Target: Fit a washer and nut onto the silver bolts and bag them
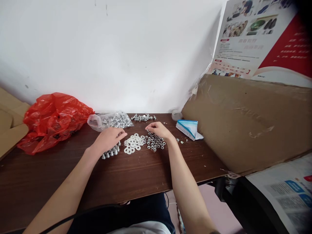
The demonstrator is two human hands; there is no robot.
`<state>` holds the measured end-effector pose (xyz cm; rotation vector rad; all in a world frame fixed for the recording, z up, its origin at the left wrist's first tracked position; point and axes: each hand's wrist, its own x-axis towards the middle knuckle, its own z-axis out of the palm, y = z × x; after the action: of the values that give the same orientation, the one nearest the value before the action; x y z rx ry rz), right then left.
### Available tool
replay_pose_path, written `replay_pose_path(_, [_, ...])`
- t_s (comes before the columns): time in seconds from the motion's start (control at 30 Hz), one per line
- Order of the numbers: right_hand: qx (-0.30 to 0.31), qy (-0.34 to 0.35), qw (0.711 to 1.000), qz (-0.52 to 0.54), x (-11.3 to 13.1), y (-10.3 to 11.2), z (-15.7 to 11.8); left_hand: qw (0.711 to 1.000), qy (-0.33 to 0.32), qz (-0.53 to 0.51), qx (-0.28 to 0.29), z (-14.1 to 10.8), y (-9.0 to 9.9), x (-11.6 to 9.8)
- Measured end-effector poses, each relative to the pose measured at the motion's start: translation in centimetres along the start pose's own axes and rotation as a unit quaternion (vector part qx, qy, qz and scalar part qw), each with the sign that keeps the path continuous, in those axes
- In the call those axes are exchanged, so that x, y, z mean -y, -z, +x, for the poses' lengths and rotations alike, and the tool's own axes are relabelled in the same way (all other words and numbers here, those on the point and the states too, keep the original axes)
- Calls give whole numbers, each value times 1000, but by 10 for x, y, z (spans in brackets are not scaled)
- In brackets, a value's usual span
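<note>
My left hand [109,139] hovers over a group of silver bolts [112,152] standing heads down on the table. Its thumb stretches to the right, apart from the index finger; the other fingers are mostly hidden. Near the top of a cluster of hex nuts [155,143], my right hand [159,130] pinches a small nut [148,130] between thumb and fingertips. Between the two hands lies a loose pile of flat silver washers [133,142], some overlapping.
Along the wall are a red plastic bag [53,117], a clear bag of hardware [114,120], more small metal parts [143,117] and a round clear lid [176,115]. A blue-and-white packet [188,129] lies right. Cardboard [251,120] borders the dark wooden table [126,182].
</note>
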<state>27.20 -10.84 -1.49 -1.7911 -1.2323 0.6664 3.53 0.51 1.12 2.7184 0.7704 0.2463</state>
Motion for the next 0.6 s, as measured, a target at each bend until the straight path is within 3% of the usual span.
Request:
replay_pose_path(0.13, [-23,-29,999,-9,-5,2,1,1000,7,-2,4,0,1,-2])
replay_pose_path(0.37, [-28,-23,999,-1,-8,4,2,1000,12,-10,10,0,1,-3])
replay_pose_path(0.5, [11,5,998,61,0,2,0,1000,9,-11,11,0,0,-2])
replay_pose_path(0.6, [80,57,986,134,11,-3,-5,1000,10,-12,12,0,0,-2])
